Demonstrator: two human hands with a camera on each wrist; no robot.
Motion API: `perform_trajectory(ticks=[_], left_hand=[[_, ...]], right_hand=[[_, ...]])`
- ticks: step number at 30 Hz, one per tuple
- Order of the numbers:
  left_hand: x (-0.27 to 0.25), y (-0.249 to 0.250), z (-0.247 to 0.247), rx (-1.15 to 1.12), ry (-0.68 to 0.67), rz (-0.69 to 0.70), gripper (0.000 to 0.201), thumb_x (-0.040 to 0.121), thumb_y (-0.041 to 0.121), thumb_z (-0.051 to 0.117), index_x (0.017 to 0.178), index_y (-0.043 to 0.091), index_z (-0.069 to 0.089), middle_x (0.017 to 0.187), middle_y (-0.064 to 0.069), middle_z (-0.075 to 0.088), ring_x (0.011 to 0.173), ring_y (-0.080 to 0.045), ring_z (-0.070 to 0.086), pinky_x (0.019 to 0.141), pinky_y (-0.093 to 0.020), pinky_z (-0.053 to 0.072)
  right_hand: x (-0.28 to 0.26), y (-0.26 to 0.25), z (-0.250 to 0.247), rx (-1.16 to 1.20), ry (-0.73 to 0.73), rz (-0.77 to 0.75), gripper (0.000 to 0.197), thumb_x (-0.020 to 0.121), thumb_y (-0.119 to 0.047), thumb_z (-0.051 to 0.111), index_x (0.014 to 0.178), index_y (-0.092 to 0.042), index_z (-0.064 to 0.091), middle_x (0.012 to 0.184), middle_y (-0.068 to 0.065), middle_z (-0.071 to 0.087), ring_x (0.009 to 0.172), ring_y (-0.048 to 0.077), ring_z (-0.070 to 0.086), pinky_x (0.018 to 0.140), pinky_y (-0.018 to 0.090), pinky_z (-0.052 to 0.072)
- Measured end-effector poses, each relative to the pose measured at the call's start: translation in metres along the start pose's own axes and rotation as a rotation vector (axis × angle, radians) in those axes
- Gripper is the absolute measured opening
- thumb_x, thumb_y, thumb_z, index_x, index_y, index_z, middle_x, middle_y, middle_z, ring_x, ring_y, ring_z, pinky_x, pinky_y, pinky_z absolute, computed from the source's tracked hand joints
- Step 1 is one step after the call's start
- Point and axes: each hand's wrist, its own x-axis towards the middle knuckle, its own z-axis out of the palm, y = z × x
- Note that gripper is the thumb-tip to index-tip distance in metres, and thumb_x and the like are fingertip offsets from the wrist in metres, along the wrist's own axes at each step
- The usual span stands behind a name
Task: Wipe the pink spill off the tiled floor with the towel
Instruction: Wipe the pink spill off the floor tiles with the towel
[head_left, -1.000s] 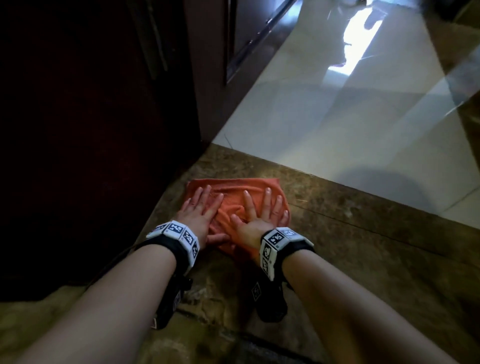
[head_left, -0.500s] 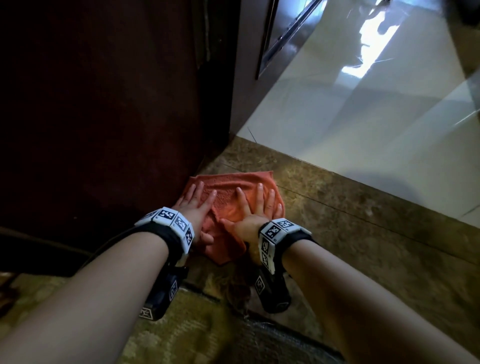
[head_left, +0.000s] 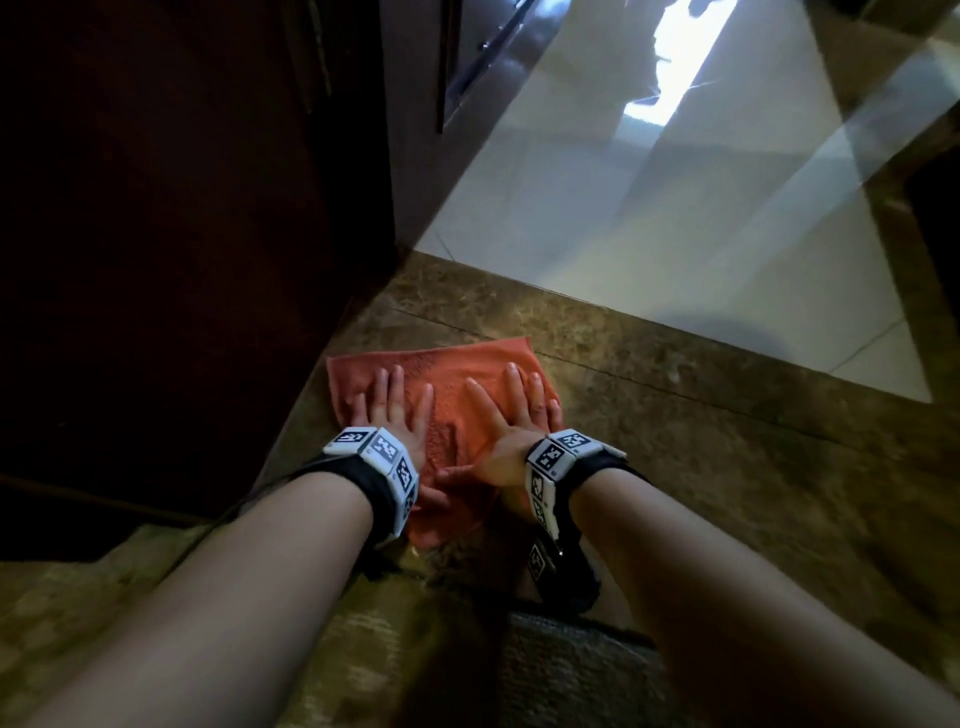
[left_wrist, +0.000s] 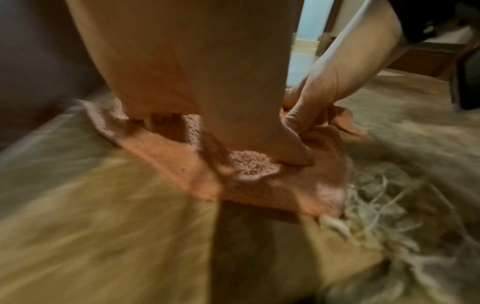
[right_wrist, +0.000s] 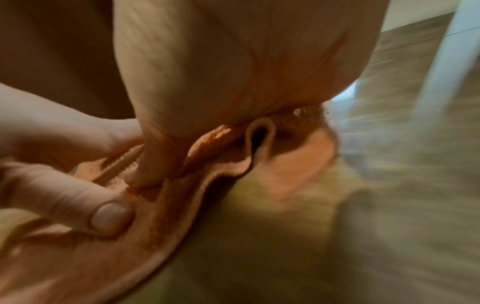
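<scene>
An orange towel (head_left: 457, 415) lies spread on the brown marble floor strip (head_left: 727, 441). My left hand (head_left: 392, 410) presses flat on its left half, fingers straight and spread. On the right half my right hand (head_left: 514, 415) presses flat the same way, and the two thumbs nearly meet at the towel's near middle. In the left wrist view my left palm (left_wrist: 194, 61) bears on the towel (left_wrist: 259, 185). The right wrist view shows the towel (right_wrist: 78, 257) rucked under my right palm (right_wrist: 233, 61). No pink spill shows; the towel covers that patch.
A dark wooden door (head_left: 182, 260) stands close on the left. Pale glossy tiles (head_left: 675, 234) begin beyond the marble strip. A rug (head_left: 571, 665) lies under my forearms, and its fringe (left_wrist: 376, 216) touches the towel's near corner.
Both hands have slid the towel a little toward me and to the left along the door. The hands now lie farther apart, and the towel is flatter.
</scene>
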Motion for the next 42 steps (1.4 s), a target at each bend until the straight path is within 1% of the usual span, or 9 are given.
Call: perform_trajectory(ticks=[5, 10, 17, 20, 22, 26, 30, 37, 42], left_hand=[[0.019, 0.063, -0.015, 0.054, 0.021, 0.141, 0.144, 0.057, 0.085, 0.057, 0.144, 0.012, -0.031, 0.146, -0.027, -0.038, 0.137, -0.042, -0.033, 0.112, -0.055, -0.013], [0.028, 0.127, -0.026, 0.128, 0.034, 0.244, 0.145, 0.057, 0.086, 0.057, 0.143, 0.011, -0.033, 0.144, -0.029, -0.04, 0.135, -0.043, -0.035, 0.11, -0.058, -0.016], [0.019, 0.186, -0.026, 0.155, 0.099, 0.342, 0.142, 0.059, 0.083, 0.058, 0.147, 0.008, -0.026, 0.147, -0.03, -0.035, 0.137, -0.044, -0.032, 0.111, -0.06, -0.013], [0.008, 0.202, -0.023, 0.17, 0.102, 0.372, 0.145, 0.057, 0.085, 0.056, 0.146, 0.006, -0.027, 0.146, -0.03, -0.035, 0.136, -0.045, -0.032, 0.11, -0.06, -0.014], [0.006, 0.206, -0.019, 0.181, 0.1, 0.381, 0.144, 0.058, 0.086, 0.055, 0.146, 0.006, -0.027, 0.146, -0.03, -0.035, 0.136, -0.045, -0.032, 0.111, -0.06, -0.013], [0.008, 0.194, -0.018, 0.206, 0.105, 0.448, 0.146, 0.055, 0.087, 0.056, 0.146, 0.009, -0.027, 0.147, -0.028, -0.035, 0.138, -0.041, -0.032, 0.112, -0.057, -0.013], [0.007, 0.189, -0.02, 0.25, 0.097, 0.483, 0.148, 0.054, 0.085, 0.06, 0.146, 0.009, -0.029, 0.148, -0.027, -0.036, 0.138, -0.04, -0.032, 0.112, -0.055, -0.014], [-0.001, 0.2, -0.017, 0.245, 0.099, 0.415, 0.152, 0.05, 0.085, 0.062, 0.146, 0.009, -0.028, 0.149, -0.026, -0.034, 0.139, -0.04, -0.031, 0.113, -0.057, -0.011], [0.0, 0.217, -0.013, 0.198, 0.095, 0.347, 0.151, 0.05, 0.089, 0.057, 0.145, 0.011, -0.031, 0.146, -0.024, -0.039, 0.137, -0.04, -0.034, 0.114, -0.057, -0.013]], right_hand=[[-0.024, 0.065, 0.009, 0.11, 0.018, 0.14, 0.124, 0.053, -0.093, 0.053, 0.143, -0.052, -0.023, 0.144, -0.002, -0.051, 0.131, 0.026, -0.048, 0.112, 0.048, -0.023], [-0.046, 0.12, 0.017, 0.188, -0.001, 0.262, 0.124, 0.057, -0.091, 0.053, 0.143, -0.05, -0.026, 0.144, 0.0, -0.051, 0.132, 0.027, -0.046, 0.113, 0.049, -0.021], [-0.082, 0.158, 0.02, 0.298, 0.002, 0.386, 0.12, 0.066, -0.074, 0.067, 0.147, -0.049, -0.017, 0.152, 0.0, -0.04, 0.142, 0.028, -0.032, 0.119, 0.046, -0.006], [-0.096, 0.165, 0.018, 0.285, -0.057, 0.445, 0.122, 0.067, -0.068, 0.072, 0.149, -0.046, -0.016, 0.154, 0.005, -0.036, 0.143, 0.032, -0.027, 0.119, 0.052, 0.002], [-0.102, 0.167, 0.023, 0.284, -0.068, 0.441, 0.124, 0.067, -0.068, 0.072, 0.148, -0.044, -0.019, 0.153, 0.007, -0.037, 0.143, 0.035, -0.028, 0.118, 0.054, 0.002], [-0.102, 0.163, 0.033, 0.28, -0.023, 0.408, 0.132, 0.063, -0.072, 0.072, 0.147, -0.041, -0.025, 0.15, 0.009, -0.043, 0.138, 0.036, -0.035, 0.115, 0.053, -0.009], [-0.102, 0.161, 0.039, 0.291, 0.001, 0.393, 0.138, 0.059, -0.073, 0.073, 0.146, -0.039, -0.028, 0.147, 0.011, -0.046, 0.136, 0.038, -0.039, 0.113, 0.053, -0.014], [-0.107, 0.176, 0.047, 0.281, 0.023, 0.313, 0.136, 0.059, -0.075, 0.071, 0.146, -0.04, -0.027, 0.146, 0.008, -0.047, 0.135, 0.033, -0.042, 0.115, 0.05, -0.016], [-0.11, 0.205, 0.066, 0.248, 0.094, 0.269, 0.123, 0.061, -0.086, 0.057, 0.147, -0.045, -0.02, 0.149, 0.001, -0.044, 0.136, 0.026, -0.042, 0.114, 0.047, -0.019]])
